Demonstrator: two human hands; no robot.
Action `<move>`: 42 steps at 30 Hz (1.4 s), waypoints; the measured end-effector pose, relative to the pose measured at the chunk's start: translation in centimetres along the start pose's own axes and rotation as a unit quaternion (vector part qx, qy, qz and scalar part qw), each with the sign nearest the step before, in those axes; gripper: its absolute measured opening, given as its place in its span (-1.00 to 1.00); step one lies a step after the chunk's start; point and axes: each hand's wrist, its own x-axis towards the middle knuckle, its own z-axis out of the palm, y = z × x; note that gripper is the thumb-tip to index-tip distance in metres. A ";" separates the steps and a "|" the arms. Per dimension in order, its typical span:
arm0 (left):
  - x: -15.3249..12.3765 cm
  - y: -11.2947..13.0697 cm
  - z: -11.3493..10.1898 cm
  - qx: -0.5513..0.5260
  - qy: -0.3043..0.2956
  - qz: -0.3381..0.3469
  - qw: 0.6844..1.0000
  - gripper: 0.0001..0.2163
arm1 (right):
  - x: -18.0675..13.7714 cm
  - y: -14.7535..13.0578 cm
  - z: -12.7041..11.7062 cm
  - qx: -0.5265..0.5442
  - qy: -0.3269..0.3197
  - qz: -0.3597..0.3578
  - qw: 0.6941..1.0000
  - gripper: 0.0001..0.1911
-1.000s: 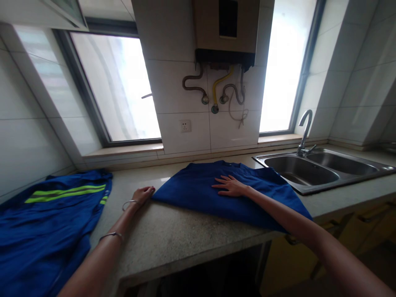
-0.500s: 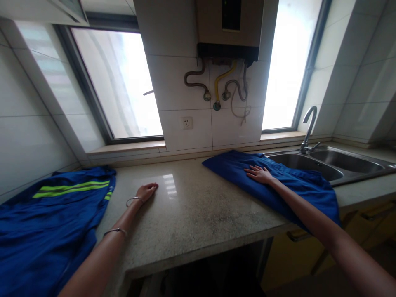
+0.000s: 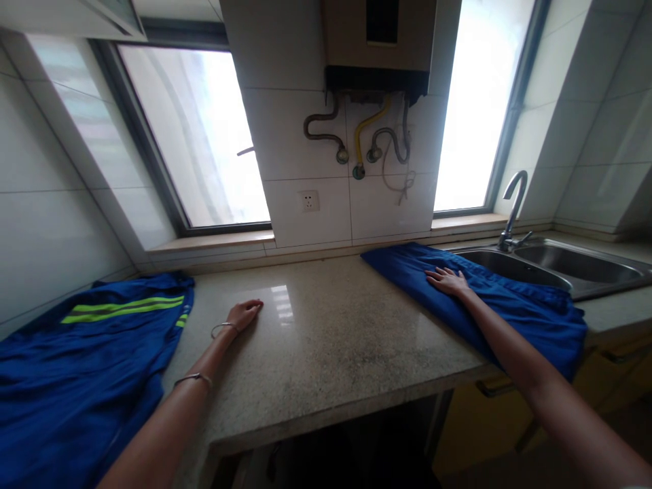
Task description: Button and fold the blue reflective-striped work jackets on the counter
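My right hand [image 3: 447, 280] lies flat with spread fingers on a plain blue garment [image 3: 402, 265]. That garment is spread on the countertop [image 3: 326, 326], reaching the sink's near edge and hanging over the front edge. My left hand [image 3: 244, 314] rests on the countertop with its fingers curled together, and no object shows in it. Two thin bangles sit on the left wrist and forearm. Left of that arm lies another blue garment [image 3: 102, 367] with yellow-green stripes, wrinkled and partly out of view.
A double steel sink [image 3: 581, 261] with a curved faucet [image 3: 514, 204] is at the right. A water heater [image 3: 377, 41] with hoses and valves hangs on the tiled wall, between two windows. Below the counter are yellow drawers [image 3: 473, 435] and a dark opening.
My right hand and the plain blue garment beneath it have shifted to the right along the counter. My left hand has hardly moved.
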 end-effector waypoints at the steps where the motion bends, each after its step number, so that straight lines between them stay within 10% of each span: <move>1: 0.0 0.0 0.0 -0.001 0.000 -0.001 1.000 -0.69 | 0.2 0.2 0.0 0.001 0.001 0.004 1.000 -0.38; 19: -0.1 0.6 -0.1 -0.002 -0.002 -0.015 1.000 -0.71 | 0.0 -0.6 -0.5 0.020 0.008 0.078 0.997 -0.37; 27: -0.1 0.8 0.0 0.036 -0.008 -0.006 0.999 -0.69 | -1.5 -9.8 -2.6 0.052 0.025 -0.201 0.978 -0.31; 42: -0.3 0.8 -0.2 0.013 -0.017 -0.010 1.000 -0.70 | 1.6 -10.6 0.2 0.054 -0.024 -0.025 0.998 -0.42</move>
